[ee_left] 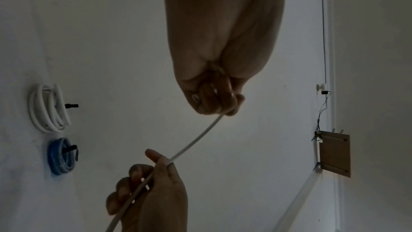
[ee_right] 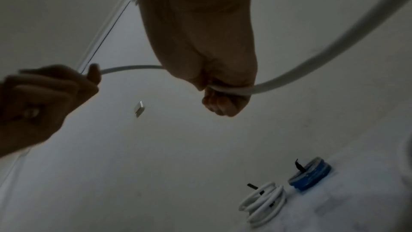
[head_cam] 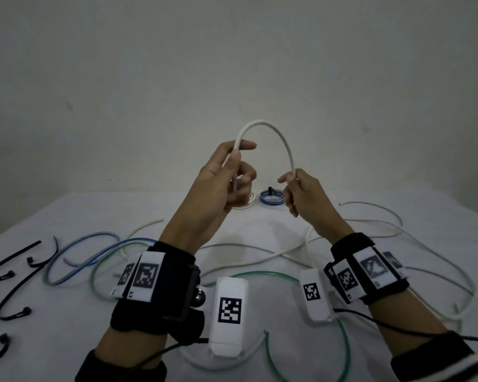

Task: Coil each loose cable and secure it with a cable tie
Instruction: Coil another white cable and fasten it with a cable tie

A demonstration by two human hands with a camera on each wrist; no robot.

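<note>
Nearest to me are my own wrists, each strapped in a black band (head_cam: 160, 282) carrying white blocks printed with square black-and-white marker codes; those codes are the only print in view, and I can read no brand, word or number anywhere.

Above them I hold the white cable (head_cam: 268, 133) off the table, bent into an arch. My left hand (head_cam: 221, 186) pinches one leg of it between thumb and forefinger, the other fingers curled in behind; I judge it is the anchor where the loops will gather. My right hand (head_cam: 298, 194) has its fingers curled round the other leg, and from there the cable's slack drops to the cloth. I judge I keep the arch high so the stiff cable bends evenly and the tail trails clear of the tangle, ready to feed the first turn.

At twelve o'clock, beyond my hands, two finished bundles lie on the white tablecloth (head_cam: 66, 216): a white coil (ee_right: 263, 204) and just beside it a blue coil (head_cam: 272, 198), each cinched with a black tie whose tail sticks out. They sit far back, I think, to stay out of the working space.

Below my hands, loose cables sprawl: a blue one (head_cam: 80, 252) at nine o'clock, a green one (head_cam: 345, 340) looping toward six, more white ones at three. Spare black cable ties (head_cam: 11, 271) wait at eight to nine o'clock, within my left hand's reach.
</note>
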